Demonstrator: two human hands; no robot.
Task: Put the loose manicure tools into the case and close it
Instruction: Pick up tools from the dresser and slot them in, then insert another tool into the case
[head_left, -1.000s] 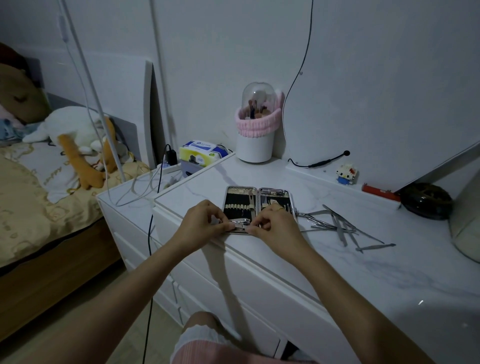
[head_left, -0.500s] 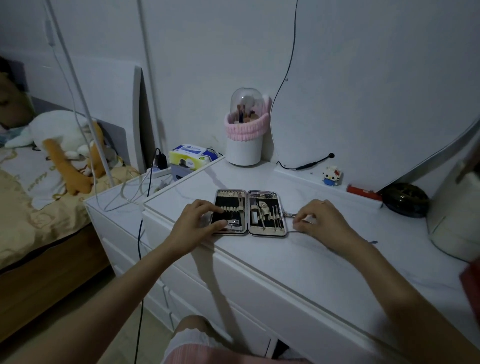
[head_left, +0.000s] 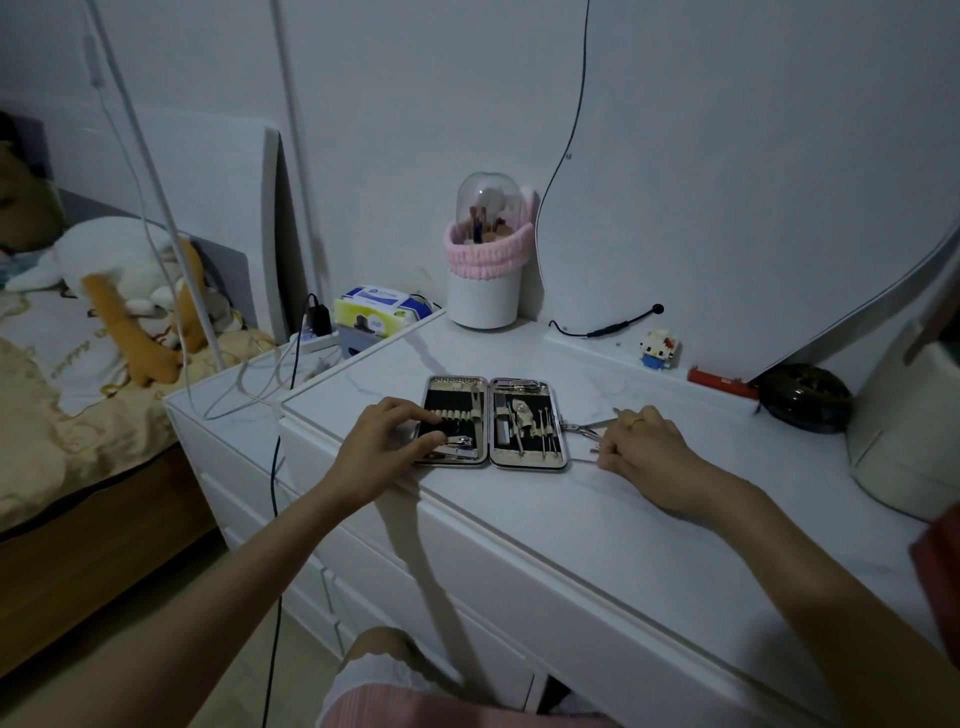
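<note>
The manicure case (head_left: 491, 382) lies open flat on the white dresser top, two black-lined halves with elastic loops. Several metal tools sit in both halves, and a nail clipper lies at the left half's front. My left hand (head_left: 387, 444) rests on the left half, fingers stretched over the loops and thumb by the clipper. To the right of the case, my right hand (head_left: 644, 449) curls over the loose metal tools (head_left: 584, 429). Only their tips stick out toward the case; the rest is hidden under the hand.
A white holder with a pink band and clear dome (head_left: 485, 260) stands at the back. A small toy figure (head_left: 657, 348), a red bar (head_left: 719, 383) and a dark round dish (head_left: 805, 397) line the back ledge. A tissue pack (head_left: 379, 309) and cables lie on the lower cabinet, left.
My right hand left the case and moved right onto the loose tools, then curled round them. My left hand stays on the left half. The camera view shifted right.
</note>
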